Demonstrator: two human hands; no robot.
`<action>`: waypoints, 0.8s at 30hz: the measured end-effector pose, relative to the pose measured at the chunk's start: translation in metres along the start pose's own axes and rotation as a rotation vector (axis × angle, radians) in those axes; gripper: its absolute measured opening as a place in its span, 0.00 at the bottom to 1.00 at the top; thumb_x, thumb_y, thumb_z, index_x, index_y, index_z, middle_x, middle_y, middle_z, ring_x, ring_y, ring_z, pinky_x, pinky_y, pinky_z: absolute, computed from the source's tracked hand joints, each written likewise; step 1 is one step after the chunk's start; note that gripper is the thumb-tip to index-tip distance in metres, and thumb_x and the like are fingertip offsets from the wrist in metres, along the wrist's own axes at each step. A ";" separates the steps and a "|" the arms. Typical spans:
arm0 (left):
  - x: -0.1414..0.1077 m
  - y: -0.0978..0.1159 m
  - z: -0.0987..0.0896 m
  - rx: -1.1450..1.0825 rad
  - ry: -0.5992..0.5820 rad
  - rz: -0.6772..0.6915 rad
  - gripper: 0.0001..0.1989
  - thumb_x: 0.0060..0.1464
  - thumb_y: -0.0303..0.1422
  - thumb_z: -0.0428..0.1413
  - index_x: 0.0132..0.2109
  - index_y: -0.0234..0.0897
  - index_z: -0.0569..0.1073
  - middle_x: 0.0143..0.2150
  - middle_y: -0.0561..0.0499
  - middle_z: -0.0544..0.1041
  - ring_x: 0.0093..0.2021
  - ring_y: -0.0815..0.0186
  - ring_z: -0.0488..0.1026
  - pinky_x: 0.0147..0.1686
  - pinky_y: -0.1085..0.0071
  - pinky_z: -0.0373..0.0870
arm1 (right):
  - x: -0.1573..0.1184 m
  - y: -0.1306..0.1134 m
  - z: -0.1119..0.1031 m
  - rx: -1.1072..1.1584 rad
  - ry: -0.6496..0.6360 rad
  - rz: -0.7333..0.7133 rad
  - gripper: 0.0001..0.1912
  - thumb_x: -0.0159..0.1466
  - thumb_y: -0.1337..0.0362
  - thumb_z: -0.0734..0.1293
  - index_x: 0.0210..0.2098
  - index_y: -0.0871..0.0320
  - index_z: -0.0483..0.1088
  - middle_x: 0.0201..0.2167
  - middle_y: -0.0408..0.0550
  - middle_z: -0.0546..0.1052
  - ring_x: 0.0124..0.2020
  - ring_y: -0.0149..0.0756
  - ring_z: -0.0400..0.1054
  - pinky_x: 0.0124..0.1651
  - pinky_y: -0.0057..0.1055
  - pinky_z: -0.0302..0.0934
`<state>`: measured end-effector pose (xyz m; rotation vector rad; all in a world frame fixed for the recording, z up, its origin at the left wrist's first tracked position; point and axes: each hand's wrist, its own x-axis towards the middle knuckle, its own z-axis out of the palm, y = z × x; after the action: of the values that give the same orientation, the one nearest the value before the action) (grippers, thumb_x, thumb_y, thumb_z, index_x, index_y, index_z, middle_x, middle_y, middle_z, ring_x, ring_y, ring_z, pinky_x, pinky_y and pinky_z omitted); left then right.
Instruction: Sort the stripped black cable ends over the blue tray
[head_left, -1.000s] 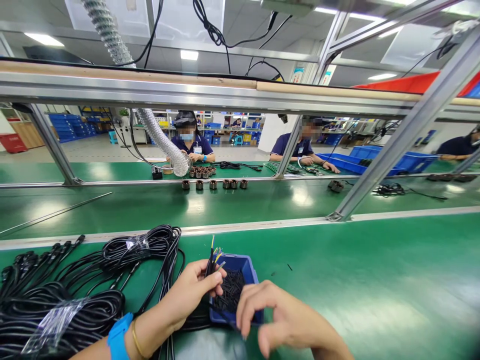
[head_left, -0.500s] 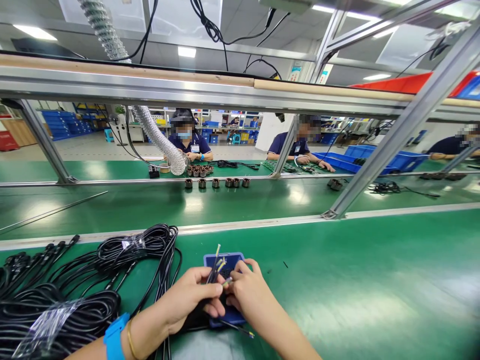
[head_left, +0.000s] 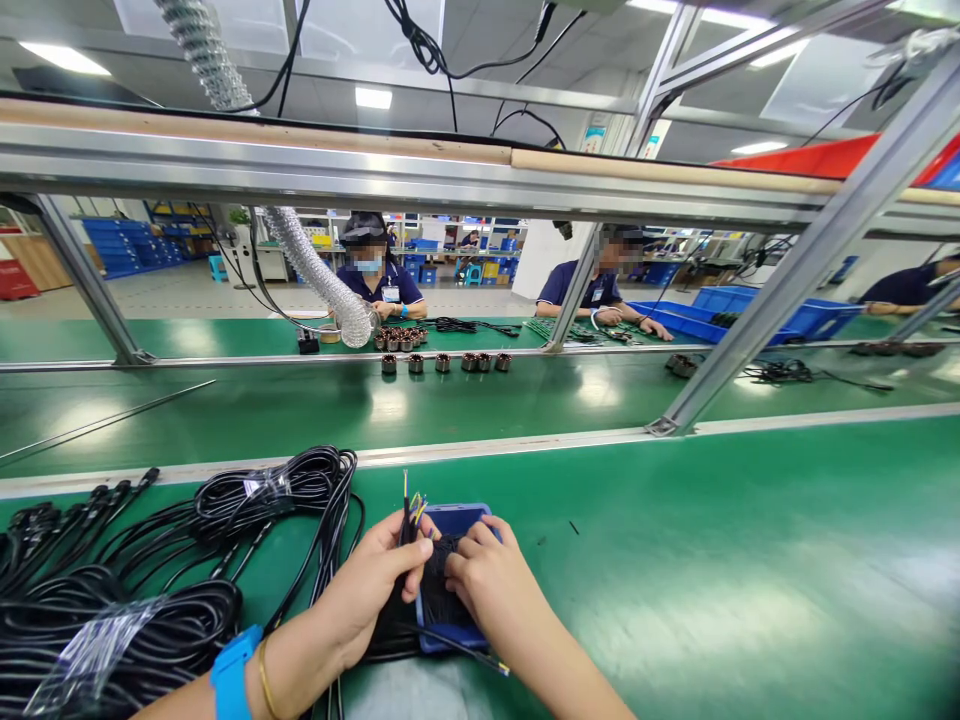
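Head view: left grip (head_left: 379,567) pinches black cables (head_left: 407,524), ends (head_left: 418,503) rising above; right grip's (head_left: 489,572) closure I cannot tell.

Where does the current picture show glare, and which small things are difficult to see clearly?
Head view: pale glare on the green table to the right of the right hand, and whitish shine on the clear wrap; same head view: dark pieces in the blue bin merge together, and the wire ends in the left hand are too fine to count.
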<state>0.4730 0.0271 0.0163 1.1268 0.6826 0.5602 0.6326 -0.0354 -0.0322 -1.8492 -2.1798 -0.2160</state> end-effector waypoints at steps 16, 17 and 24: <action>0.001 -0.007 0.004 0.135 0.007 0.012 0.13 0.45 0.38 0.63 0.31 0.34 0.70 0.21 0.60 0.63 0.20 0.75 0.58 0.19 0.77 0.55 | -0.004 -0.003 -0.041 0.693 0.361 0.084 0.10 0.70 0.68 0.57 0.36 0.55 0.68 0.33 0.48 0.74 0.37 0.38 0.67 0.39 0.33 0.64; 0.001 -0.006 0.005 0.136 0.011 0.010 0.13 0.44 0.38 0.63 0.31 0.35 0.70 0.21 0.60 0.63 0.20 0.75 0.58 0.19 0.77 0.55 | -0.004 -0.002 -0.041 0.656 0.397 0.071 0.09 0.69 0.69 0.57 0.37 0.55 0.68 0.33 0.48 0.73 0.36 0.38 0.67 0.39 0.34 0.64; 0.001 -0.008 0.005 0.142 0.022 0.012 0.13 0.44 0.37 0.64 0.32 0.35 0.69 0.23 0.60 0.64 0.20 0.75 0.58 0.19 0.77 0.54 | -0.007 0.003 -0.041 0.531 0.428 -0.028 0.09 0.69 0.71 0.58 0.38 0.55 0.69 0.33 0.49 0.72 0.37 0.40 0.66 0.39 0.37 0.64</action>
<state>0.4773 0.0221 0.0097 1.2597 0.7437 0.5415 0.6413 -0.0529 0.0049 -1.3350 -1.7515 -0.0244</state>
